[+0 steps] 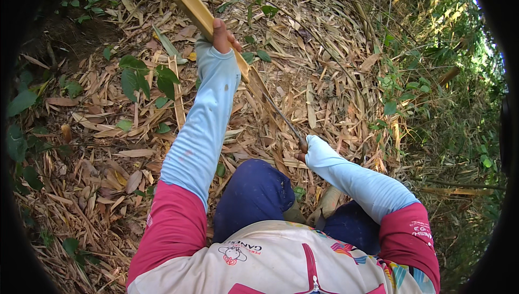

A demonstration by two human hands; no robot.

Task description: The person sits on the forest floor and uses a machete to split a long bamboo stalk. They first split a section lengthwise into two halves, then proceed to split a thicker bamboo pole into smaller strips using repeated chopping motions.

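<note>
My left hand (220, 37) is closed around a pale yellow split bamboo piece (195, 10), its thumb lying along the top. The bamboo runs slantwise from the upper left down toward my right hand (304, 150). That hand is closed on the handle of a long, thin-bladed knife (289, 123), seen nearly edge-on. The blade points up and left, lying along the lower part of the bamboo; whether it is sunk into the bamboo I cannot tell. Light blue sleeves cover both wrists, and much of the right hand's grip is hidden.
Dry bamboo leaves and shavings (135, 153) cover the ground. A narrow bamboo strip (176, 91) lies left of my left forearm, beside a leafy green plant (135, 77). Dense undergrowth (448, 115) stands at the right. My bent knee (254, 194) is close below the knife.
</note>
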